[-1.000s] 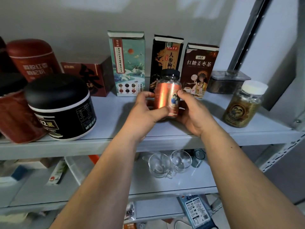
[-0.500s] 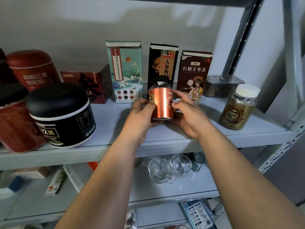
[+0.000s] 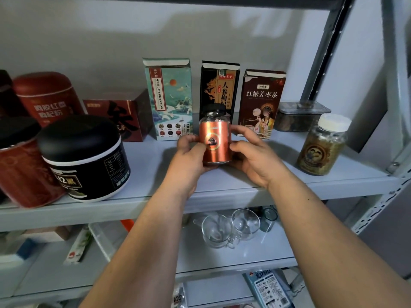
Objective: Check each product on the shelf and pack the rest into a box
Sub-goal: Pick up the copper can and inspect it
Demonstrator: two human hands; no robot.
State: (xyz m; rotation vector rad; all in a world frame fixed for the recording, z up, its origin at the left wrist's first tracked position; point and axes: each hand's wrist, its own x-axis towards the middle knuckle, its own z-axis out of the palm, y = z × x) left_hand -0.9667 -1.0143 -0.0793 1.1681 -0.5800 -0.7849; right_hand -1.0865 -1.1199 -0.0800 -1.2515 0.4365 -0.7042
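Fingers (image 3: 241, 132) of our right hand (image 3: 255, 161) curl round the copper-labelled jar (image 3: 214, 145) from the right, and our left hand (image 3: 189, 158) wraps it from the left, thumb across the label. We hold the jar upright, black cap up, low over the grey shelf (image 3: 155, 161); whether its base touches the board we cannot tell. Just behind stands the black box (image 3: 220, 85), teal box (image 3: 169, 96) to its left, brown box (image 3: 262, 101) to its right. Further right sits a white-capped jar (image 3: 322, 145).

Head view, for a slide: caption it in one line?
Left hand and right hand grip an orange-labelled jar upright before a black tea box on the shelf.
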